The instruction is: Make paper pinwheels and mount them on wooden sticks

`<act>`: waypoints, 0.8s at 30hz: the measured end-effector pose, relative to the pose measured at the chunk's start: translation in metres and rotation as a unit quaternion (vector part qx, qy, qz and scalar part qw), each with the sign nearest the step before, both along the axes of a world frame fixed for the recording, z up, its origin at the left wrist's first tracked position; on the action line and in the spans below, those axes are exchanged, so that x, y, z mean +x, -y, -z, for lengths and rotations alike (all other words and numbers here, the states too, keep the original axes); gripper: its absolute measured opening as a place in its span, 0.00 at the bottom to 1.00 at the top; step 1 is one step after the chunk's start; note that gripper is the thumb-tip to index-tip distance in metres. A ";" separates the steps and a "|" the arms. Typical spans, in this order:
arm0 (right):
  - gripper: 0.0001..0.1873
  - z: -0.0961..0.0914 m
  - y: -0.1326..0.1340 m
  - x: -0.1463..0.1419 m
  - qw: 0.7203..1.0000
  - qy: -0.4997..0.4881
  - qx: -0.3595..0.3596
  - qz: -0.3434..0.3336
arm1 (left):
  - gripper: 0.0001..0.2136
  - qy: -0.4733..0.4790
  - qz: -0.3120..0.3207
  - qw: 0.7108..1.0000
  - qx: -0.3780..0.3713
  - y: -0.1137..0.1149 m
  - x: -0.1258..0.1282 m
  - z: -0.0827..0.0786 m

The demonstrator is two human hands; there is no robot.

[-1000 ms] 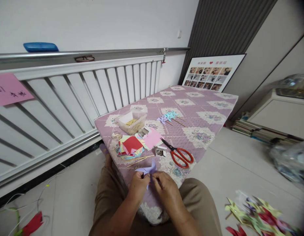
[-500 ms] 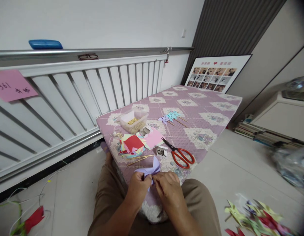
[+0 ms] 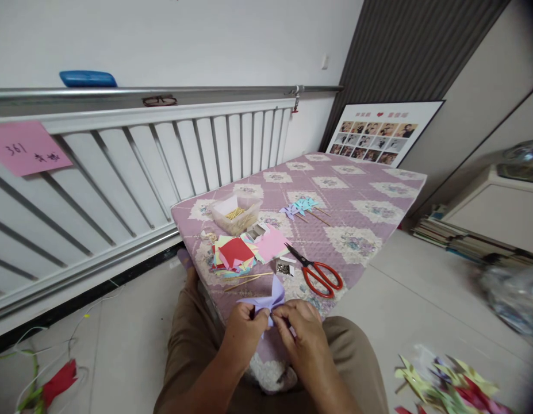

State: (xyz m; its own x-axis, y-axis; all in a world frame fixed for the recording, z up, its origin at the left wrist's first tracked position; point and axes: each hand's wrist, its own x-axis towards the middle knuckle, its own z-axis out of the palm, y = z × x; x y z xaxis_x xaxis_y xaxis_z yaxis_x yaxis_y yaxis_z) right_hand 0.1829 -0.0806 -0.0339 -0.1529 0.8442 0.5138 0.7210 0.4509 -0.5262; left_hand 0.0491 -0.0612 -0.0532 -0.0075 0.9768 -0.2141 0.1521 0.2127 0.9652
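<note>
Both my hands pinch a lilac paper pinwheel point(image 3: 266, 298) at the near edge of a quilted purple table point(image 3: 361, 190). My left hand point(image 3: 244, 329) grips its left side with closed fingers. My right hand point(image 3: 301, 333) pinches its middle from the right. Just beyond the pinwheel lie two thin wooden sticks point(image 3: 244, 280) and a small box of pins point(image 3: 284, 267). Red-handled scissors point(image 3: 317, 273) rest to the right of them.
A stack of coloured paper squares point(image 3: 237, 253) and a clear tub of sticks point(image 3: 236, 214) sit on the table's left. Finished pinwheels point(image 3: 301, 206) lie mid-table. More pinwheels point(image 3: 447, 388) lie on the floor at right. A white radiator point(image 3: 132, 167) runs along the left wall.
My view has shifted a little to the left and down. The pinwheel has risen slightly in my hands, and my right fingers have closed in on its middle.
</note>
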 end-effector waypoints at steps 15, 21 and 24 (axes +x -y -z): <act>0.06 -0.002 -0.001 0.004 0.996 -0.073 -0.048 -0.025 | 0.12 0.000 0.017 1.000 -0.006 0.001 -0.002 -0.006; 0.06 -0.008 0.001 0.004 0.986 -0.128 -0.104 -0.033 | 0.11 0.006 0.054 0.999 0.005 0.003 -0.007 -0.016; 0.07 -0.015 0.003 0.003 0.974 -0.171 -0.144 -0.036 | 0.10 -0.006 0.071 0.997 0.017 0.002 -0.009 -0.021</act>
